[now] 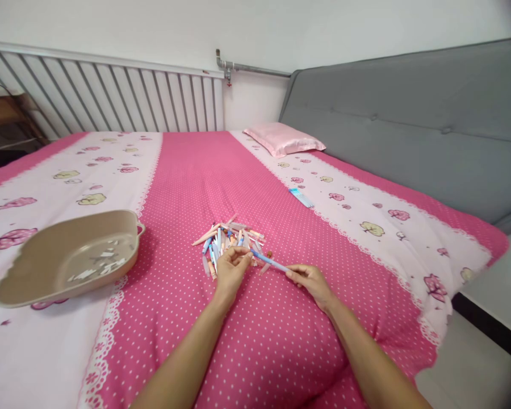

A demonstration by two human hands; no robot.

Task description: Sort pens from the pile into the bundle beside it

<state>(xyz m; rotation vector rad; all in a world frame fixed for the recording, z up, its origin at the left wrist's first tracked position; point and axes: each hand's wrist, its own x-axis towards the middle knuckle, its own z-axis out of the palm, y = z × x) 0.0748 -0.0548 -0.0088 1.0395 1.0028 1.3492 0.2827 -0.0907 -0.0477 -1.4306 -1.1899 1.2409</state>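
Note:
Between my two hands a slim blue and pale lilac pen (269, 261) is held at a slant over the pink bedspread. My left hand (232, 266) pinches its blue end between thumb and fingers. The pale end is gripped by the fingertips of my right hand (307, 281). Just behind my left hand lies a loose pile of pens (221, 238) in blue, white, peach and lilac, partly hidden by that hand. Whether the pen's cap is fully on or not is too small to tell.
A beige plastic basin (63, 244) with small white scraps in it stands on the left. Farther back on the right lies a flat pack of blue pens (301, 197). A pink pillow (283, 140) rests against the grey headboard (409, 119). A white radiator (111, 94) lines the wall.

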